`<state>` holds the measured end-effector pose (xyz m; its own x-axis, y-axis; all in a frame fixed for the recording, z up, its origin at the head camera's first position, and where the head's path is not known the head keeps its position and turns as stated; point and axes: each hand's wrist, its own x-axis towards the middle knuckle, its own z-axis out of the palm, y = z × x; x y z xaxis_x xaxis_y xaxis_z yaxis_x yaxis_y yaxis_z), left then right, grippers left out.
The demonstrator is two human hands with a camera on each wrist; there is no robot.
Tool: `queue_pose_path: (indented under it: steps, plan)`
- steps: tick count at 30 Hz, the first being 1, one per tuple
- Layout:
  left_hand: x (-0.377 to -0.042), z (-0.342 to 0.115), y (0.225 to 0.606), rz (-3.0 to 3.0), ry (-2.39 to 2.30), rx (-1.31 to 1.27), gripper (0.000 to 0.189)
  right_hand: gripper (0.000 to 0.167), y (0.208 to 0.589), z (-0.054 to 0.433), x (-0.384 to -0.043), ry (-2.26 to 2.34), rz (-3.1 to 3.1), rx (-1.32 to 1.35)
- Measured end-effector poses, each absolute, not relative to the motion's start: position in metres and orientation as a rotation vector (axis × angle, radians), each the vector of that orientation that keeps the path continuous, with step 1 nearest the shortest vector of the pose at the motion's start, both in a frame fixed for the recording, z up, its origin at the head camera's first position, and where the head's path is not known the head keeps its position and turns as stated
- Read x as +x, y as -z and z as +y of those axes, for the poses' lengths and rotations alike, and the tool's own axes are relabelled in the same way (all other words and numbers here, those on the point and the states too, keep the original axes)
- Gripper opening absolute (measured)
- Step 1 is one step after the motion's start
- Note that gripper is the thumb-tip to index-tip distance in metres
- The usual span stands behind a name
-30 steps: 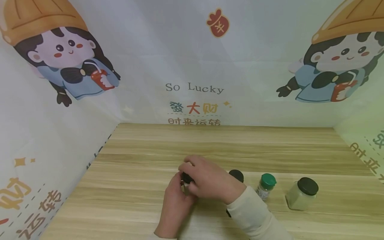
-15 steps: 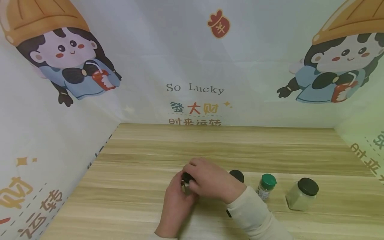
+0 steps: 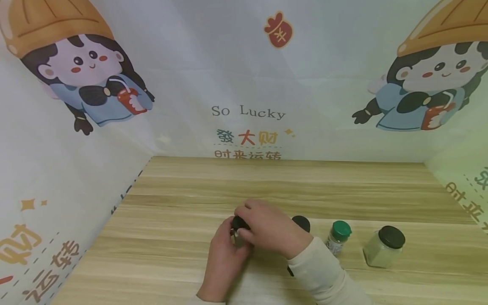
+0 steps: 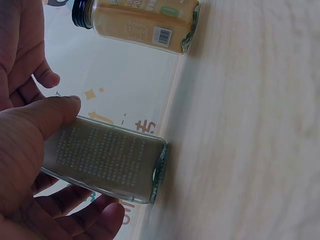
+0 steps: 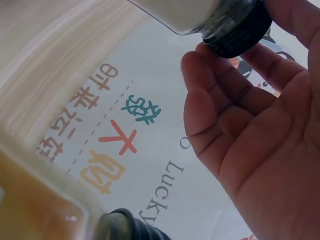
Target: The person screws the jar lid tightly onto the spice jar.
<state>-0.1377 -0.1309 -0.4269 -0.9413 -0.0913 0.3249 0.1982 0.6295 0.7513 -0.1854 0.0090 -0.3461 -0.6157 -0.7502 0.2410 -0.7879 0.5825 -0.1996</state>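
My left hand [image 3: 225, 256] holds a square glass spice jar [image 4: 105, 157] of greyish-beige powder, its side covered in small print. The left thumb lies along one face, and the fingers are curled behind the glass. My right hand [image 3: 272, 231] grips the jar's round black lid [image 5: 240, 32] between thumb and fingers. That lid sits on the jar's neck; whether it is loose cannot be told. In the left wrist view the jar's base is close to the wooden tabletop [image 4: 250, 125], but contact is unclear.
Right of my hands stand a black-capped jar [image 3: 301, 223] partly behind my forearm, a green-capped shaker [image 3: 340, 232] and a wider black-lidded jar [image 3: 383, 250]. A jar of yellowish powder [image 4: 142, 22] appears in the left wrist view. Printed cloth [image 3: 183, 76] walls the table.
My right fingers and thumb have shifted slightly on the lid, and more of its black top shows. The left hand has hardly moved; the other jars have stayed in place.
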Motion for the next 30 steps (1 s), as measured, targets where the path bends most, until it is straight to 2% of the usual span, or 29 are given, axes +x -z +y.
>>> queue_pose_path:
  steps: [4,14,25,30]
  plan:
    - [-0.1375,-0.1305,0.4269,-2.52,1.232,-0.08,0.047,0.024,0.3464,0.0092,-0.1856,-0.414,-2.653,1.307]
    - [-0.1375,-0.1311,0.4283,-2.53,1.182,-0.046,0.055,0.034,0.3452,0.0058,-0.1851,-0.432,-2.611,1.422]
    - [-0.1378,-0.1304,0.4281,-2.522,1.195,-0.053,0.053,0.017,0.3456,0.009,-0.1842,-0.467,-2.626,1.372]
    - [-0.1379,-0.131,0.4276,-2.523,1.23,-0.044,0.051,0.014,0.3461,0.0101,-0.185,-0.473,-2.635,1.353]
